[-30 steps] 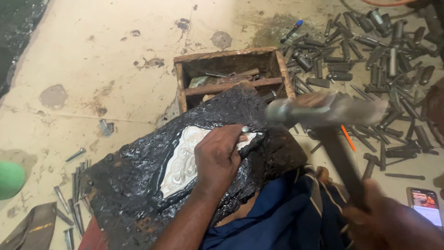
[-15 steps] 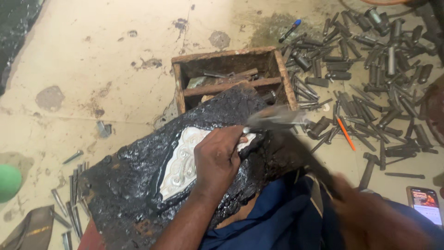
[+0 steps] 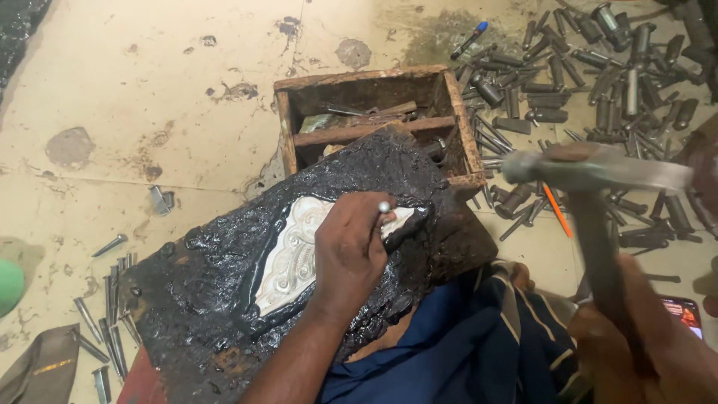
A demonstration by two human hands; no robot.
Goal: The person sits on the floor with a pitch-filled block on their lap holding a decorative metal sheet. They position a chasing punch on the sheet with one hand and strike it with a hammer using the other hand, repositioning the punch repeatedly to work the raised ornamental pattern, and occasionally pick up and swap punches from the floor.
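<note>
The left hand (image 3: 348, 251) rests on the pale embossed metal plate (image 3: 288, 254), with its fingers (image 3: 370, 224) curled together around a slim metal punch (image 3: 384, 207). Only the rounded top end of the punch shows above the knuckles; its tip is hidden under the hand. The plate is bedded in a black pitch block (image 3: 224, 299), which lies tilted across the person's lap and leans against a wooden box (image 3: 456, 120).

The right hand (image 3: 636, 352) sits at the lower right edge of the view, its fingers clamped around the handle of a hammer (image 3: 598, 168). The hammer head is blurred and stands raised to the right of the punch, well apart from it.

The wooden box is open at the top, split by a cross bar, and holds several small tools. A blue cloth with stripes (image 3: 479, 344) covers the lap below the pitch block.

The floor (image 3: 149, 90) is pale, stained and chipped. A large scatter of steel punches (image 3: 583, 67) lies to the upper right, with a blue-capped marker (image 3: 470, 39) and an orange pencil (image 3: 556, 209) among them. A smaller group of punches (image 3: 108, 307) lies at the lower left. A phone (image 3: 684, 314) shows at the right edge, and a green round object (image 3: 9, 284) at the left edge
</note>
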